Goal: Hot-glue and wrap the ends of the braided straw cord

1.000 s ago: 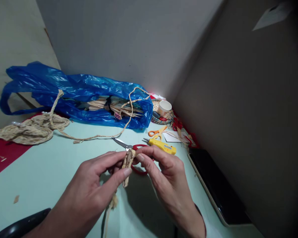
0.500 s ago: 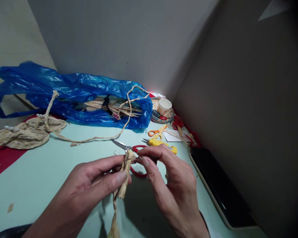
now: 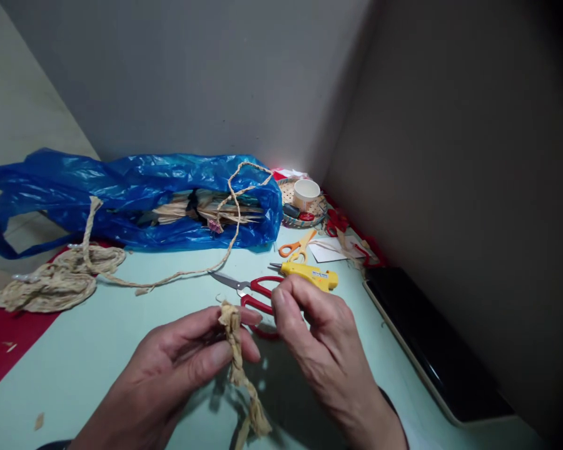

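My left hand (image 3: 182, 369) is closed on a short braid of pale straw-like fibre (image 3: 235, 350), thumb in front and fingers behind. The braid's lower end hangs down frayed. Just to the right, apart from the braid, my right hand (image 3: 326, 350) has thumb and forefinger pinched together; whatever is between them is too small or hidden to make out. Beneath and beyond the hands lie red-handled scissors (image 3: 263, 284), blades partly spread and pointing left. Part of their handles is covered by my fingers.
Farther back are a yellow glue gun (image 3: 304, 274), orange scissors (image 3: 288, 249), and a woven basket (image 3: 323, 215) holding a paper cup (image 3: 306, 195). A blue plastic bag (image 3: 122, 178) lies behind, woven oval pieces (image 3: 56, 284) and a long cord (image 3: 169, 276) at left, a black tablet-like slab (image 3: 426, 337) at right.
My right hand has drawn back from the braid, fingers still pinched. The braid in my left hand has turned, its loose end now hanging to the lower right. The view has shifted slightly.
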The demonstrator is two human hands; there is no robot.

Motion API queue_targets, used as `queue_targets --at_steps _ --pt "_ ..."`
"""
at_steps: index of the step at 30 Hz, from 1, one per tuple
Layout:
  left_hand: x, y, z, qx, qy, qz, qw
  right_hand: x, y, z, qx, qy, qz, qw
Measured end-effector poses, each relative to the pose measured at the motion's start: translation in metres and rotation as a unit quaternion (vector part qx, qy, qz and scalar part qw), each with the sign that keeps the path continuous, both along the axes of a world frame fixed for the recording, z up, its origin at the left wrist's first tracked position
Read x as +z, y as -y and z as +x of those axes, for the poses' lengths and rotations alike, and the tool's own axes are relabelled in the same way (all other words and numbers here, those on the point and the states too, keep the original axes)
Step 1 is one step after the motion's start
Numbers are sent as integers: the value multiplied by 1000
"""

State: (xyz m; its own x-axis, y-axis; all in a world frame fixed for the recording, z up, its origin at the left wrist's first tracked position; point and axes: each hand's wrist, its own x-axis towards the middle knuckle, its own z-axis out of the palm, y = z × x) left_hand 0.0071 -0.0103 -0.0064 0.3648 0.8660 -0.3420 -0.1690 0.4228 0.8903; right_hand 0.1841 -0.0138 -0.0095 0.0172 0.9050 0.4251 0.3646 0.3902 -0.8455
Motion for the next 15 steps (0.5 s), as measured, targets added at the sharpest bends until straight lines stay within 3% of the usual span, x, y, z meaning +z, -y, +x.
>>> queue_targets --at_steps 8,15 --pt "7 -11 -3 15 126 -64 990 -6 -8 8 26 -126 -30 991" --pt "14 -7 -7 -7 104 5 995 -1 -6 6 39 -118 -39 991"
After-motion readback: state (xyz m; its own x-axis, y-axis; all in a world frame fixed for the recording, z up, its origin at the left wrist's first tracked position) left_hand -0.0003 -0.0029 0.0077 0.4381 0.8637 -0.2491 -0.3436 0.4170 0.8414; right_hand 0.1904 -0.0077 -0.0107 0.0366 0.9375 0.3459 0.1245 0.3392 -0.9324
